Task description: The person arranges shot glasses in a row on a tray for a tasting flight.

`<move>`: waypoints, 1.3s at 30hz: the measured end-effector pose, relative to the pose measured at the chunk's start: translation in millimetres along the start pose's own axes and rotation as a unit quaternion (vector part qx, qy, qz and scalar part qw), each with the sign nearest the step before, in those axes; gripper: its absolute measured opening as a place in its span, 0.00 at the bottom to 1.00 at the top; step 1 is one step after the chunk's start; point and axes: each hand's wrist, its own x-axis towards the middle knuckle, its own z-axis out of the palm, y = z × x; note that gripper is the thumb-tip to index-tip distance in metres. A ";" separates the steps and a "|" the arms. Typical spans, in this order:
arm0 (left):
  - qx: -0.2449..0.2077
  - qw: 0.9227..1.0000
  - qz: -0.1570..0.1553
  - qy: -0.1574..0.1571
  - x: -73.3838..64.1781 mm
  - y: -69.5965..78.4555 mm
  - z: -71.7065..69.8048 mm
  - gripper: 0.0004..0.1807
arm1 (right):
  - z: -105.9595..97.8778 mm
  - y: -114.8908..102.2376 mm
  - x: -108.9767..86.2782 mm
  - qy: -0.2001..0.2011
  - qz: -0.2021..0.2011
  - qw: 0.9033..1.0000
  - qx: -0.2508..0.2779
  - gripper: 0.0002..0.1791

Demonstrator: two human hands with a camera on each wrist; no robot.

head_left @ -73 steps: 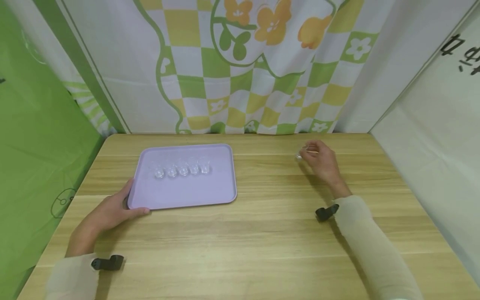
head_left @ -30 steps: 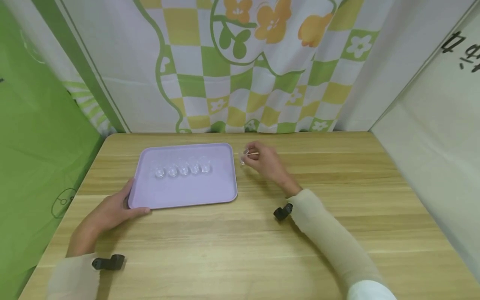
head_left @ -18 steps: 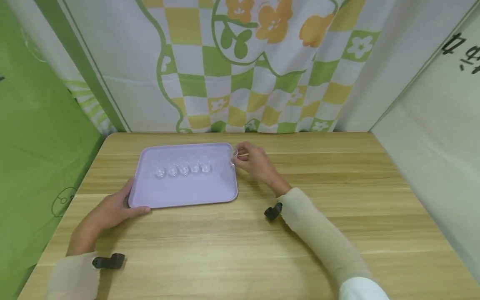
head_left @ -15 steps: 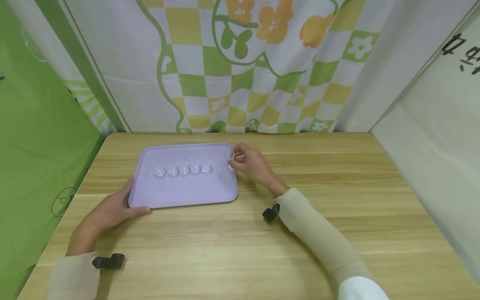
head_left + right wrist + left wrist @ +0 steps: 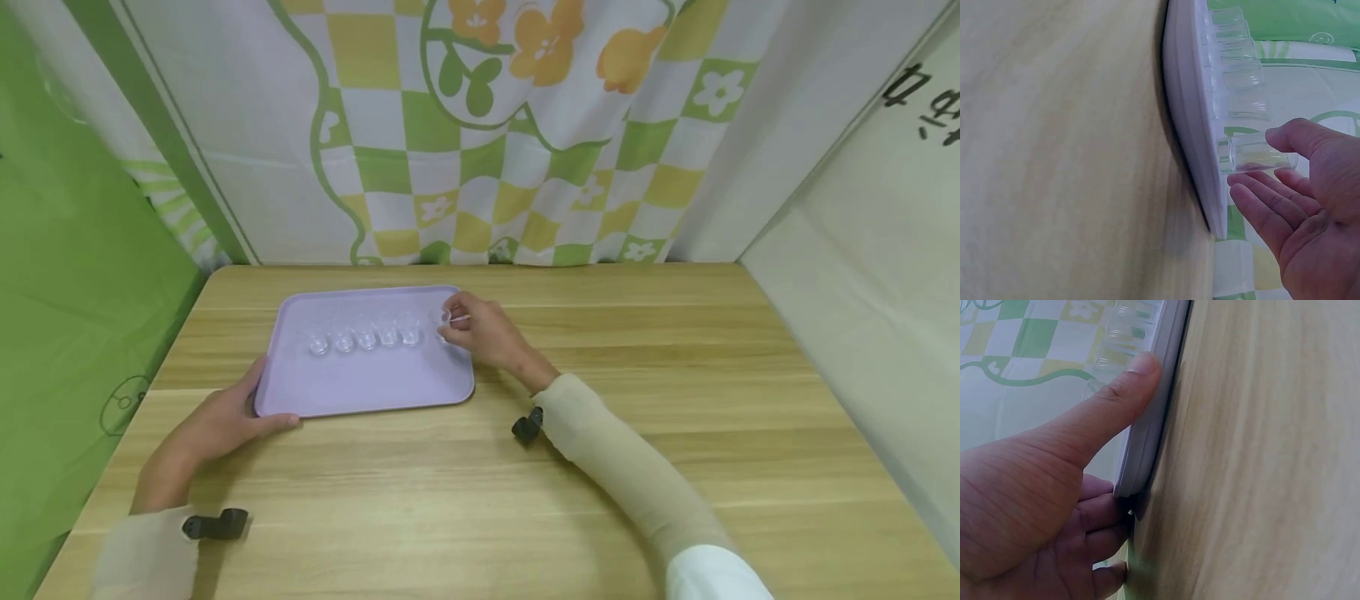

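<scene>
A lilac tray (image 5: 367, 385) lies on the table, holding a row of several small clear shot glasses (image 5: 366, 336). My left hand (image 5: 225, 421) grips its near left corner; in the left wrist view the thumb (image 5: 1116, 403) lies along the rim and the other fingers bend round the corner. Over the tray's right end, my right hand (image 5: 483, 333) pinches another shot glass (image 5: 1254, 153) between thumb and fingers. That glass is upright, to the right of the row with a small gap. Whether its base touches the tray I cannot tell.
The wooden table (image 5: 465, 500) extends in front of the tray and to its right. A patterned curtain (image 5: 480, 167) hangs behind the table's back edge. Green sheeting (image 5: 67, 250) stands on the left, a white panel (image 5: 862, 250) on the right.
My right hand has carried the shot glass leftward from the table's right side, across the tray's right rim to beside the row. The left hand and tray have stayed put.
</scene>
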 end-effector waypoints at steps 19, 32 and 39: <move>-0.001 1.000 -0.003 0.002 -2.3 -1.3 1.3 0.68 | 6.6 3.5 3.3 -0.009 0.002 1.000 0.005 0.15; 0.003 1.000 -0.003 0.001 -0.9 -1.8 0.3 0.68 | 9.8 4.6 3.5 -0.010 0.003 1.000 0.004 0.17; 0.000 1.000 -0.006 -0.001 -0.2 -3.4 0.9 0.68 | 9.7 3.1 2.4 -0.010 0.007 1.000 0.001 0.18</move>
